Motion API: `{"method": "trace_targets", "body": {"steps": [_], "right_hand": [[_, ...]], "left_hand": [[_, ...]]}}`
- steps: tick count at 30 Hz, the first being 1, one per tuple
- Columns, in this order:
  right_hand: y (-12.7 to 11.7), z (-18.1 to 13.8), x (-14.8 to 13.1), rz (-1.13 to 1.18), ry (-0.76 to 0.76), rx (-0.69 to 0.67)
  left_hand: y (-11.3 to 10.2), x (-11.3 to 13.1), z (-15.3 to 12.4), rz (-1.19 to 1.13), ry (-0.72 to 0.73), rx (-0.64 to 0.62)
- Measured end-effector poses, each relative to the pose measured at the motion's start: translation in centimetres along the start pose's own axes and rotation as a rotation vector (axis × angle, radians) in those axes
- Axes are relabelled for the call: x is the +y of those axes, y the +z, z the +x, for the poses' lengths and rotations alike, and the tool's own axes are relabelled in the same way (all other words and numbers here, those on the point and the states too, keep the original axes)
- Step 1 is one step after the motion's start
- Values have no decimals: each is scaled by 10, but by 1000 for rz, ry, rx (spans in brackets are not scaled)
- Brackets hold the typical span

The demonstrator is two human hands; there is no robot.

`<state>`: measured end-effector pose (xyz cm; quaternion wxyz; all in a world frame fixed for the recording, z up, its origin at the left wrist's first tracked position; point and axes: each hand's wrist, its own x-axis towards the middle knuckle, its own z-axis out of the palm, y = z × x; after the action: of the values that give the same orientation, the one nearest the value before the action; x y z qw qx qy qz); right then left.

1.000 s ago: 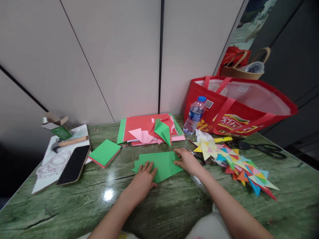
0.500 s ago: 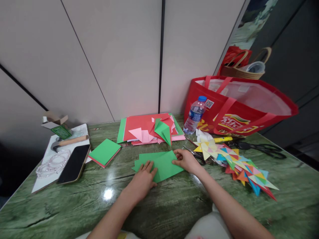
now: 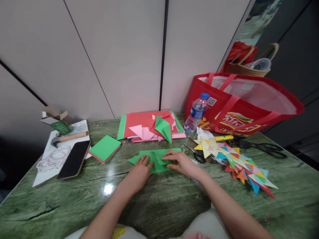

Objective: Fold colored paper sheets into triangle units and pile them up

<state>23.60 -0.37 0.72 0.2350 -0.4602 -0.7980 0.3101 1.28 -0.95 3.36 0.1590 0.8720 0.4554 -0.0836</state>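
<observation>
A partly folded sheet of green paper (image 3: pixel 157 166) lies on the table in front of me, a pointed corner sticking out at its left end. My left hand (image 3: pixel 139 172) rests on that left part, fingers stretched out and pressing it down. At the other end, my right hand (image 3: pixel 183 163) has the paper's flap between thumb and fingers, bent over toward the middle. Just behind is a pile of red, pink and green paper (image 3: pixel 139 119) with folded pieces on top. A squared stack of green and red sheets (image 3: pixel 105 148) sits to the left.
On the right are scissors (image 3: pixel 199 157), a chain of multicoloured folded paper (image 3: pixel 245 166), a yellow marker (image 3: pixel 224 137), a water bottle (image 3: pixel 195 114) and a red shopping bag (image 3: pixel 249 103). A phone (image 3: pixel 74 160), a hammer (image 3: pixel 72 136) and bead strings (image 3: pixel 53 159) are at left.
My right hand has moved left a little, carrying the right end of the green paper over toward the middle. My left hand still presses the paper. The view has shifted slightly.
</observation>
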Motion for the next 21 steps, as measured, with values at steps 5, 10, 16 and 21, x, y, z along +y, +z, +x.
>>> {"method": "trace_targets", "body": {"steps": [5, 10, 16, 21], "right_hand": [[1, 0, 4, 0, -28, -46], [5, 1, 7, 30, -45, -58], [6, 2, 6, 21, -48, -46], [7, 1, 8, 24, -32, -33]], "left_hand": [[0, 0, 0, 13, -3, -3], [1, 0, 1, 32, 1, 7], [8, -3, 5, 23, 15, 43], [1, 1, 5, -35, 14, 33]]}}
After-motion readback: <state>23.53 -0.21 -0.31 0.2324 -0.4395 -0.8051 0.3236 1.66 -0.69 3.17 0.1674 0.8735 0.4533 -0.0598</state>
